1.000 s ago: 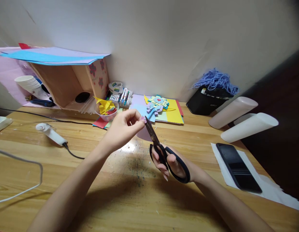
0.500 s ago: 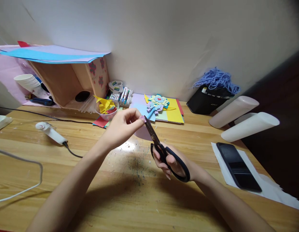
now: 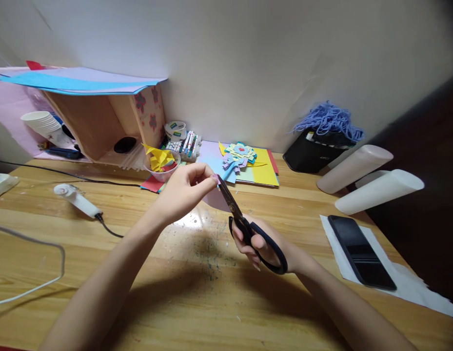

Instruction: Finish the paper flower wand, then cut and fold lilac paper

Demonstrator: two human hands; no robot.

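My left hand [image 3: 187, 192] pinches a small piece of purple paper [image 3: 215, 179] between thumb and fingers, above the table. Black-handled scissors [image 3: 232, 207] are in my right hand [image 3: 253, 246], thumb and fingers through the loops. Their blades point up and left, nearly closed, with the tips touching or very near the paper. Behind the hands, a paper flower [image 3: 241, 152] in yellow, teal and purple layers with a red heart lies on coloured paper sheets [image 3: 267, 178]. Part of a purple sheet [image 3: 216, 200] shows below the blades.
At the left stands an open box [image 3: 151, 112] roofed with paper; a tub [image 3: 161, 163] of yellow scraps sits by it. A white corded glue gun [image 3: 78, 201] lies nearer. To the right are a black holder [image 3: 310, 153] with blue yarn, white rolls [image 3: 380, 191] and a phone [image 3: 361, 251].
The scissor blades have drawn slightly closer together at the paper. Both hands stay in nearly the same place.
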